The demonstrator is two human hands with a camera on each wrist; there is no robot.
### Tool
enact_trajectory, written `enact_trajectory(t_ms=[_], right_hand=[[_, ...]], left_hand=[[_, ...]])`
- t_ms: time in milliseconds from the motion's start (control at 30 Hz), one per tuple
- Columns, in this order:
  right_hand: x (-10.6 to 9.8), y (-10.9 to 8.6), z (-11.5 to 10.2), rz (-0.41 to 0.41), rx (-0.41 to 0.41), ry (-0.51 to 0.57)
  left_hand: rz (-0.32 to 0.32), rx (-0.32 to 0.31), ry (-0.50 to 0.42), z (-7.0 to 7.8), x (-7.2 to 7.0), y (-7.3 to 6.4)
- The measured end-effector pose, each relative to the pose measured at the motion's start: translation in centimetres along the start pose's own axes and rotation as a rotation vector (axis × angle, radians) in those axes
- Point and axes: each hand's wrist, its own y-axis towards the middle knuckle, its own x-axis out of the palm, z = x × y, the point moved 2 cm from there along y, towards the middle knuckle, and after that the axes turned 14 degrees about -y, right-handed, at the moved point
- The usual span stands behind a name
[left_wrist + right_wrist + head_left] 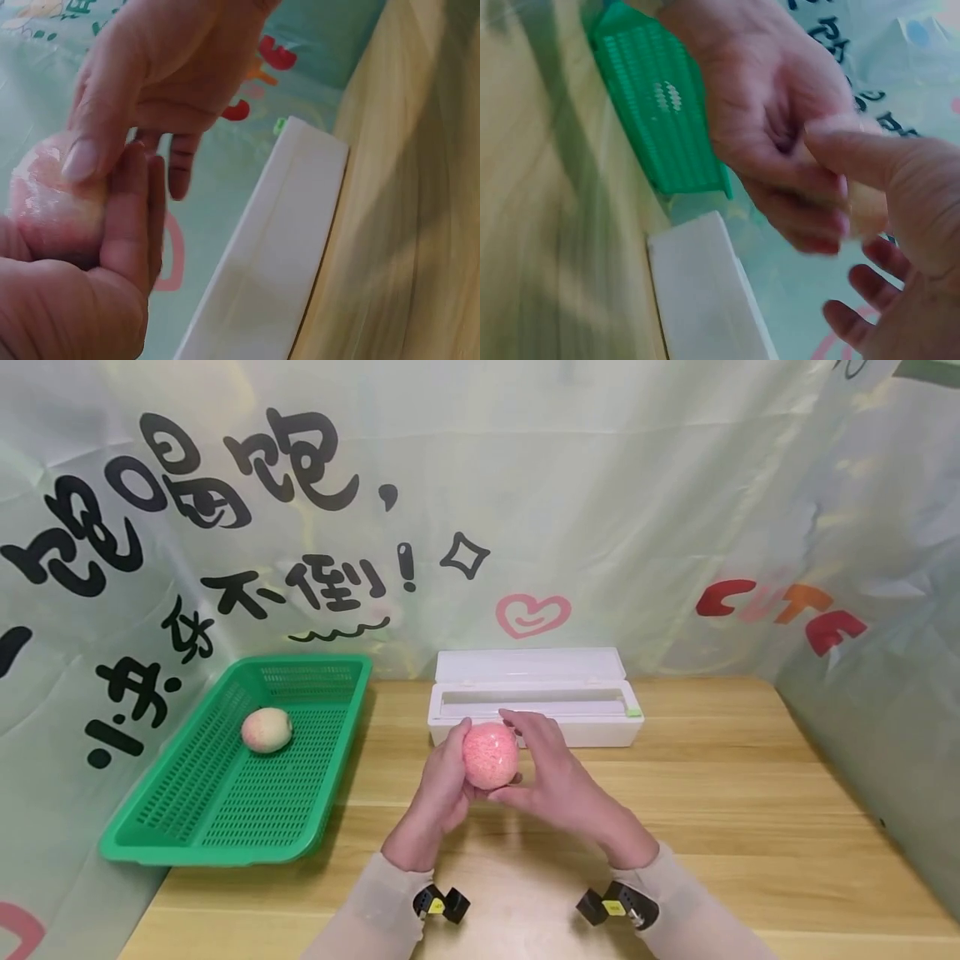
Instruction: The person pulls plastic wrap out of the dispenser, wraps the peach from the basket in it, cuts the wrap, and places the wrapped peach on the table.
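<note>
Round pink fruit [491,756], mottled and shiny, held up off the worktop [765,793] between two bare hands. The left hand [442,781] has its grip curled about the fruit, cradling it from the left and beneath. The right hand [566,777] comes in from the other side, grip spread: thumb touching the fruit, several fingers loose and parted, clear of it. Forefinger contact unclear. The left wrist view shows a glossy, wrinkled surface under that thumb; in the right wrist view most of the fruit is blurred or hidden by the hands.

Just beyond the grip: a long white box [600,733], lid [528,666] raised at the back, a small green tab [633,712] at its right end. Its front is partly hidden by the hands in the head view; both wrist views show it apart from the fingers.

Well to the left of the grip: a green slatted basket [240,814], one pale pinkish fruit [266,730] lying in it toward the far left.

Nearer the body than the grip: pale sleeves [367,910], a black wrist camera [442,903] at each cuff. Behind everything, a printed cloth [637,485] with dark and coloured lettering.
</note>
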Motion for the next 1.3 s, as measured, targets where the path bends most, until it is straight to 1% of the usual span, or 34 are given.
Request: enact_trajectory(t_ms=[67, 100, 167, 267, 400, 467, 500, 600, 667, 700, 767, 833, 900, 967, 1033, 1200, 1300], right_hand=[[-0.3, 0.0, 0.3, -0.043, 0.034, 0.068], [-0.4, -0.1, 0.5, -0.055, 0.042, 0.098], [-0.3, -0.1, 0.6, -0.06, 0.035, 0.142], [-0.3, -0.1, 0.4, -0.055, 0.003, 0.164], [-0.2, -0.1, 0.1, -0.037, -0.011, 0.17], [-0.1, -0.1, 0.0, -0.019, -0.002, 0.162], [-0.1, -0.1, 0.0, -0.004, 0.009, 0.141], [-0.3, 0.0, 0.1, 0.08, 0.083, 0.024], [-0.5, 0.1, 0.3, 0.13, 0.147, -0.064], [-0.6, 0.1, 0.5, 0.135, 0.177, -0.087], [-0.9, 0.1, 0.8, 0.107, 0.206, -0.074], [-1.3, 0.1, 1.2, 0.037, 0.202, -0.011], [-1.7, 0.2, 1.6, -0.027, 0.188, 0.067], [-2.1, 0.2, 2.0, -0.055, 0.182, 0.112], [-2.3, 0.3, 2.2, -0.05, 0.176, 0.113], [-2.3, 0.4, 2.2, -0.01, 0.163, 0.069], [-2.1, 0.4, 2.3, -0.004, 0.15, 0.06]], left_hand=[[-0.002, -0.013, -0.061, 0.0, -0.1, 0.0], [0.009, -0.014, -0.081, -0.1, -0.2, 0.0], [0.027, -0.009, -0.109, -0.1, -0.3, 0.1], [0.051, -0.004, -0.113, -0.1, -0.4, 0.1], [-0.006, -0.056, -0.092, -0.1, -0.6, 0.1], [-0.03, -0.064, -0.058, 0.0, -0.7, 0.1], [-0.038, -0.053, -0.037, 0.1, -0.7, 0.0], [-0.043, 0.03, 0.069, 0.5, -0.7, 0.0], [-0.075, 0.086, 0.147, 0.8, -0.5, -0.1], [-0.094, 0.105, 0.182, 0.9, -0.4, -0.1], [-0.139, 0.124, 0.229, 1.1, -0.3, -0.1], [-0.166, 0.133, 0.236, 1.2, -0.4, -0.1], [-0.172, 0.138, 0.238, 1.2, -0.5, 0.0], [-0.17, 0.136, 0.239, 1.2, -0.7, 0.1], [-0.168, 0.134, 0.272, 1.2, -0.8, 0.2], [-0.142, 0.137, 0.36, 1.2, -1.1, 0.3], [-0.153, 0.131, 0.358, 1.3, -1.3, 0.3]])
